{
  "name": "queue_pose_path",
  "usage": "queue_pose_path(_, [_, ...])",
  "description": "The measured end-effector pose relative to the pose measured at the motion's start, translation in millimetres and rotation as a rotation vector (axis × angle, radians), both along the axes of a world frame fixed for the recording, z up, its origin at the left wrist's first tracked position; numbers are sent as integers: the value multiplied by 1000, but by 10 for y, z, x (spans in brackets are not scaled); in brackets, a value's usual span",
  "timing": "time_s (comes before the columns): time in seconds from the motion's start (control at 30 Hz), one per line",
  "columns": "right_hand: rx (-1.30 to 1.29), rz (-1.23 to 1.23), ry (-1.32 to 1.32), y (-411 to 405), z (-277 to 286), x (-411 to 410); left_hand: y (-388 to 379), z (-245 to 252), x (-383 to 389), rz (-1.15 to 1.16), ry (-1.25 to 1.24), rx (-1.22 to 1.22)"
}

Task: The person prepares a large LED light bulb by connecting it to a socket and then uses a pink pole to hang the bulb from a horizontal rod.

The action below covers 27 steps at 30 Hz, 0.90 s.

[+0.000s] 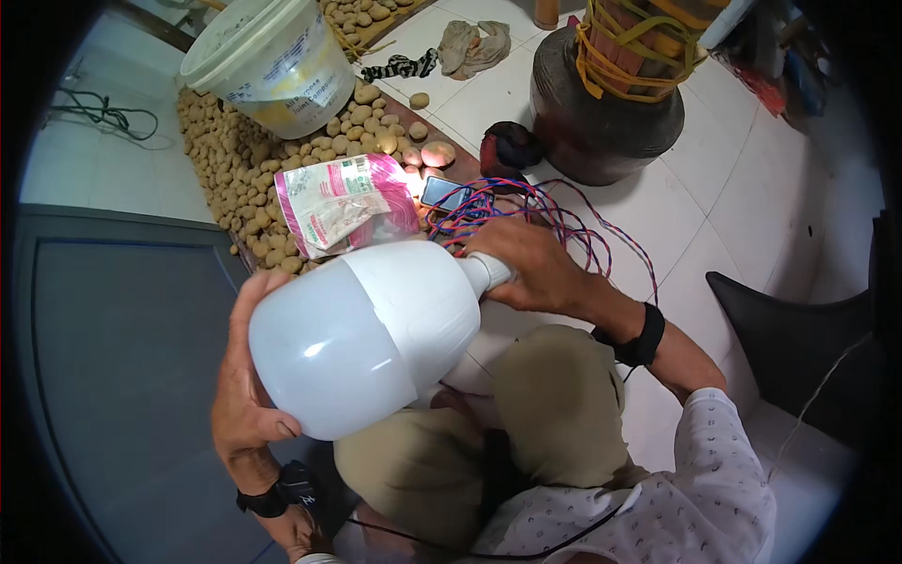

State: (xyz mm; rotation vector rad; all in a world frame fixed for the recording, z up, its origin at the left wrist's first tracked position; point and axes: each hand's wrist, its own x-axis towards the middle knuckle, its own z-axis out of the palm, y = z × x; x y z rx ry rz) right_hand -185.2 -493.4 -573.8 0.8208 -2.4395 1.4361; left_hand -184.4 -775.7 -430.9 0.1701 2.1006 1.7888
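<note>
A large white LED bulb [366, 338] lies tilted across my lap, its frosted dome toward the left and its neck toward the right. My left hand [239, 395] cups the dome, with the thumb below and the fingers at the far side. At the neck, my right hand [539, 264] grips a white ridged lamp holder [495, 269]; the fingers hide part of it. Loops of twisted red and blue wire [585, 229] spread just beyond the right hand. Partly under these loops is a keypad phone [444, 194].
Potatoes [261, 176] cover the floor ahead, with a white plastic bucket [296, 92] and a pink-and-white plastic bag [345, 201] on them. A dark round pot [606, 127] stands at upper right beneath a strapped bundle [641, 49]. A grey panel [134, 352] lies left; a black curved object [796, 345], right.
</note>
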Motion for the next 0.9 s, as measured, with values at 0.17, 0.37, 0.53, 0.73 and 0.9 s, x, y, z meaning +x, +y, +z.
queue_pose_path(0.17, [-66, 45, -191, -31, 142, 136, 1, 193, -77, -11, -188, -31])
queue_pose_path(0.37, [-65, 31, -423, -75, 574, 354, 51, 661, -174, -39, -304, -120])
queue_pose_path(0.53, [-79, 30, -591, -203, 1067, 503, 53, 1158, -213, -25, -282, -182])
queue_pose_path(0.73, [-299, -15, -613, -390, 1729, 574, 46, 1924, -325, 18, -216, -338])
queue_pose_path(0.9, [-378, -12, -670, -520, 2365, 680, 42, 2354, -375, 97, -141, 142])
